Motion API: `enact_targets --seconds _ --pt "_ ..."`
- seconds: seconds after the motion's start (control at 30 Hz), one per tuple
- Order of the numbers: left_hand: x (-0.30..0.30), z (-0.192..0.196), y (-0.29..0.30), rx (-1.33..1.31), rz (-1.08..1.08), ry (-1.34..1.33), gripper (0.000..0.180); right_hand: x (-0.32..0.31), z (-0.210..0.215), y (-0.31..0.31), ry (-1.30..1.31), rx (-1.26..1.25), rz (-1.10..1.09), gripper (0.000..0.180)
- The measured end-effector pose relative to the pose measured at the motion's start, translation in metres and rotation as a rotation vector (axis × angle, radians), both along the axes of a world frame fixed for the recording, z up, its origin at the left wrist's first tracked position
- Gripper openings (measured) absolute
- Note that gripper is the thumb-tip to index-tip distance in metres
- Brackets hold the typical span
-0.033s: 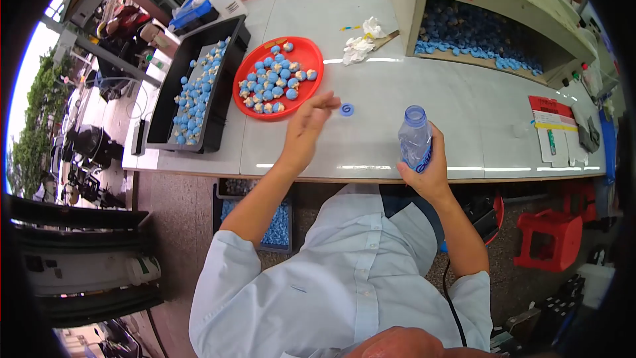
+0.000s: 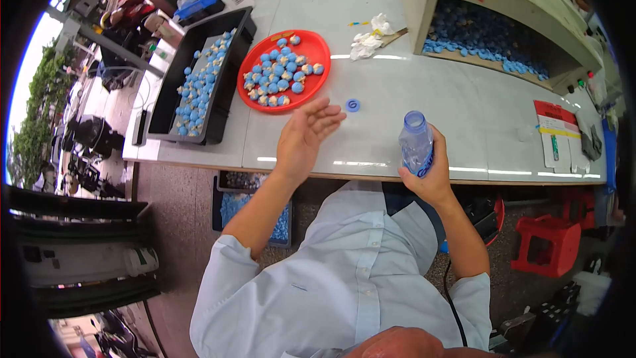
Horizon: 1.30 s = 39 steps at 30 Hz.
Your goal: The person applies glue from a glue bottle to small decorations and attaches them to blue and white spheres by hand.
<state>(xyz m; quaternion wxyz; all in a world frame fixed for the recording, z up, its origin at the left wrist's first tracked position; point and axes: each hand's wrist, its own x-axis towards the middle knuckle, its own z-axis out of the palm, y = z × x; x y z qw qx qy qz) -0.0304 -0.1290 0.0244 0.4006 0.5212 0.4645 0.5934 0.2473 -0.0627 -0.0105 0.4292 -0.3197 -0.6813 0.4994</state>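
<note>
My right hand (image 2: 432,169) is wrapped round a clear, bluish plastic bottle (image 2: 412,139) above the table's near edge. The bottle stands nearly upright, its mouth uncovered. On the table lies a small round blue bottle cap (image 2: 352,105). Left of the cap and apart from it, my left hand (image 2: 303,134) is open, fingers stretched out and palm showing, with nothing in it. Just beyond that hand, a red round tray (image 2: 317,46) carries several small blue balls with cream-coloured parts.
A black bin (image 2: 228,76) of similar blue balls stands on the left. Crumpled white tissues (image 2: 364,45) lie farther back. At the right is a box-like shelf (image 2: 424,6) full of blue pieces, with a red-and-white paper (image 2: 556,119) nearer me. A red stool (image 2: 546,245) stands on the floor.
My left hand has drawn slightly back toward me, its palm turned more into view and its fingers more extended. My right hand still holds the bottle. The whole view has shifted slightly.
</note>
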Motion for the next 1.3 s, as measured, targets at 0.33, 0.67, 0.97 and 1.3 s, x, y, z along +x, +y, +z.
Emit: enact_targets --seconds 0.33,0.67,0.97,1.3 --pt "0.026 -0.101 -0.180 -0.240 0.501 -1.173 0.050 -0.029 -0.024 -0.065 -0.272 0.205 0.777 0.099" --pt "0.008 -0.162 -0.163 -0.212 0.539 -0.390 0.086 -0.066 -0.089 -0.041 -0.632 0.184 0.736 0.095" --pt "-0.013 -0.181 -0.149 -0.251 0.408 -1.586 0.052 -0.085 -0.090 -0.043 -0.966 0.034 0.679 0.087" --pt "-0.003 -0.184 -0.136 -0.207 0.241 -1.743 0.070 -0.084 -0.099 -0.041 -0.949 0.444 0.570 0.076"
